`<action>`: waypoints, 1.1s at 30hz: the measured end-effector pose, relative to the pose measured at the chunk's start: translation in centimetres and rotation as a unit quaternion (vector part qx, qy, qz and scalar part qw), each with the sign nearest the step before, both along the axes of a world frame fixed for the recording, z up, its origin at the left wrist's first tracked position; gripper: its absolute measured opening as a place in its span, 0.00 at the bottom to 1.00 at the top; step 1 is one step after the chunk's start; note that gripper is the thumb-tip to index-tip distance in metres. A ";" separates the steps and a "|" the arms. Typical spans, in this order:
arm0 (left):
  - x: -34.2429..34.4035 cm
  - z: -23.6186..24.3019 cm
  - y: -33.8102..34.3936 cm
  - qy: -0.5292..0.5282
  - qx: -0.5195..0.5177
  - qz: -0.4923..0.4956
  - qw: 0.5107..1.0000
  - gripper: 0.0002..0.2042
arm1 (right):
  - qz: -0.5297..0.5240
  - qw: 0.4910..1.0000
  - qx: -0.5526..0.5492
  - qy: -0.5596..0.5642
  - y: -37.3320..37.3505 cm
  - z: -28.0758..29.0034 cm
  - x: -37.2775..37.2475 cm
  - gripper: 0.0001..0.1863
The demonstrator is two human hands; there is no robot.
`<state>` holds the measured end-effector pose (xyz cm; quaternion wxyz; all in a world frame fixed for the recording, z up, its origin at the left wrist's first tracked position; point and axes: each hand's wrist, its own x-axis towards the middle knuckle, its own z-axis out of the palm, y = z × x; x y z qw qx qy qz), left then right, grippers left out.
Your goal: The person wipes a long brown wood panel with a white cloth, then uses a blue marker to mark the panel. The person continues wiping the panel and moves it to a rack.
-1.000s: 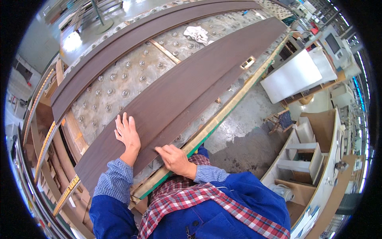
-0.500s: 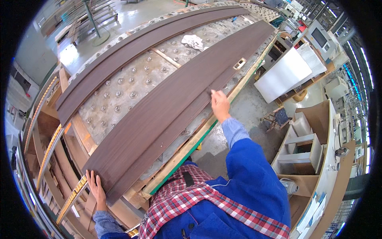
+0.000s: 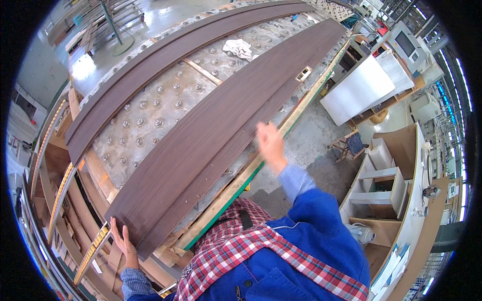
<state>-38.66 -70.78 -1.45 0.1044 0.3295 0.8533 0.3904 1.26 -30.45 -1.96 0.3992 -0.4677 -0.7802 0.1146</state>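
Note:
A long dark brown panel [image 3: 201,135] with a raised strip along its near side lies lengthwise on the ball-studded table. My left hand [image 3: 122,238] rests with fingers stretched along the panel's near left end, open, holding nothing. Over the panel's right-hand edge, about midway along, is my right hand [image 3: 271,143]. It is smeared by motion, so its fingers and anything in them cannot be made out. Farther along that edge, a small pale-framed rectangular piece [image 3: 303,74] sits at the panel's side.
A second brown panel [image 3: 150,70] lies beyond the first, a crumpled white cloth [image 3: 238,49] between them. Yellow-topped roller rails [image 3: 93,251] stand at the left. White boards [image 3: 356,90], a folding stool [image 3: 347,145] and a white cabinet [image 3: 376,188] are at the right.
My right hand has moved a little back toward me along the panel's edge and is now blurred. The left hand stays at the panel's end. The whole view has shifted slightly.

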 end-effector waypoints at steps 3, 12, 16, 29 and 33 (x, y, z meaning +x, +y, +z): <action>1.1 -0.3 2.1 -0.039 0.050 -0.013 0.998 0.30 | -0.079 0.994 0.044 -0.068 7.7 1.1 5.1 0.10; 6.3 1.2 6.8 -0.070 0.062 -0.024 0.995 0.33 | 0.153 0.977 0.062 -0.135 -3.6 -0.4 -0.4 0.11; 6.2 0.8 7.1 -0.075 0.082 -0.030 0.993 0.32 | 0.360 0.928 -0.046 -0.088 -15.3 1.0 -5.3 0.19; 9.2 0.0 12.6 -0.068 0.085 -0.106 0.988 0.30 | 0.050 0.992 0.091 -0.077 -1.6 -0.4 0.7 0.08; 9.7 0.7 13.1 -0.051 0.051 -0.098 0.993 0.29 | 0.174 0.979 0.089 -0.052 -15.9 -1.2 -6.4 0.16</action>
